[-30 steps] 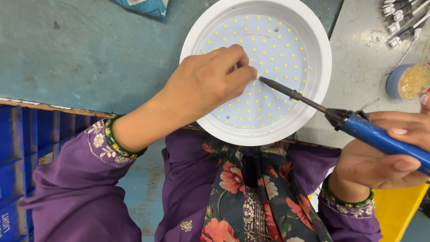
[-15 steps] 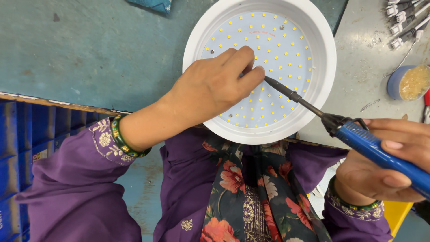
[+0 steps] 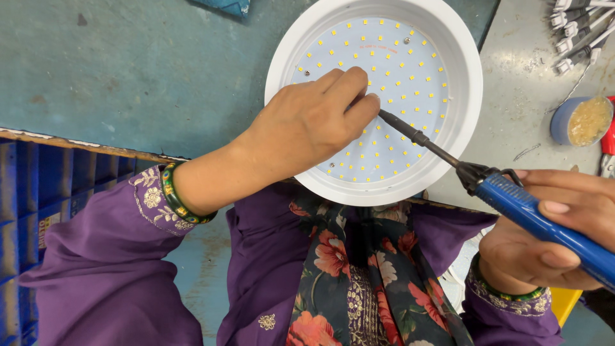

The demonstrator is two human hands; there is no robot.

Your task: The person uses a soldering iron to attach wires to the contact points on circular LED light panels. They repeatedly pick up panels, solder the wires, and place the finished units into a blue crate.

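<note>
Round white lamp housing [image 3: 466,122] with its disc of small yellow diodes lies flat on the blue-green bench [image 3: 128,70], at the near edge, just ahead of the person's body. Going left to right: a blue plastic crate [image 3: 38,211] sits below the bench edge at far left. The left hand [image 3: 307,128] rests on the diode disc, fingers curled together and fingertips pressed down at the disc's middle. A soldering iron [image 3: 512,198] with a blue handle comes in from the right, its dark tip meeting the disc just beside those fingertips. The right hand [image 3: 544,237] is wrapped tight around the handle. A small blue pot [image 3: 580,122] of yellowish paste stands further right.
</note>
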